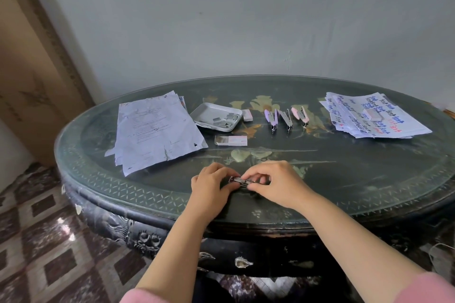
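A small metal stapler (pixel 240 181) lies near the front edge of the dark oval table (pixel 344 179), held between both hands. My left hand (pixel 210 186) grips its left end with curled fingers. My right hand (pixel 275 183) pinches its right part between thumb and fingertips. Most of the stapler is hidden by the fingers. Three more staplers (pixel 286 118) with purple, grey and pink handles lie side by side farther back.
A stack of printed sheets (pixel 152 130) lies at the left, a stack with blue and red writing (pixel 369 115) at the right. A grey tray (pixel 216 115) holds several staple strips. An open staple box (pixel 231 141) lies before it. Cardboard (pixel 32 69) leans against the wall.
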A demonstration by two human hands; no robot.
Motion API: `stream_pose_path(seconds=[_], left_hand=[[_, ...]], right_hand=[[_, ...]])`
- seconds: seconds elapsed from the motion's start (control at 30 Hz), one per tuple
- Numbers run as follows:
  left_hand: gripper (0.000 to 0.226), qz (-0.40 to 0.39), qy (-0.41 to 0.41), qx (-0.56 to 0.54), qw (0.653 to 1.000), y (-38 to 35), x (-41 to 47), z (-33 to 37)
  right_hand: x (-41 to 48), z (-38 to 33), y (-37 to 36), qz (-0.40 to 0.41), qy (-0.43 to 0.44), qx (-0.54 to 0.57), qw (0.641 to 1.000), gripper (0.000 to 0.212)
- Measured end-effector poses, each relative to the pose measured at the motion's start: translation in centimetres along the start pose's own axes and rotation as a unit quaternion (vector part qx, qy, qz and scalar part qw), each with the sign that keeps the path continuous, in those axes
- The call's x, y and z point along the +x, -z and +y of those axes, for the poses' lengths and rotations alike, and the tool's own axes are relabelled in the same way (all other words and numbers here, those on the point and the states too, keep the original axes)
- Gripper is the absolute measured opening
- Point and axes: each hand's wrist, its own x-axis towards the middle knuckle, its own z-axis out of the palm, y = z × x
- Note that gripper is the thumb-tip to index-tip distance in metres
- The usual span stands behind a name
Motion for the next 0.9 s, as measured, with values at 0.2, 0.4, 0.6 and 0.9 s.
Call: stream_pose_path(seconds=[0.2,0.4,0.6,0.9], left_hand=[[0.012,-0.022,-0.038,-0.048,0.998,0.4,-0.2,-1.3],[0.013,-0.011,-0.07,-0.028,0.997,0.4,-0.6,-2.1],[0.014,-0.009,-0.094,-0.022,0.995,0.7,-0.9,-2.4],[0.017,0.0,-0.106,-0.035,0.994,0.8,-1.0,-2.6]], right_hand=[[-0.1,0.0,0.4,-0.057,0.07,-0.067,0.994,0.019],[-0.4,0.0,0.7,-0.063,0.167,-0.187,0.966,0.02],[-0.4,-0.1,1.1,-0.077,0.207,-0.266,0.938,0.014],[-2.1,1.3,1.8,0.017,0.148,-0.221,0.964,0.019]])
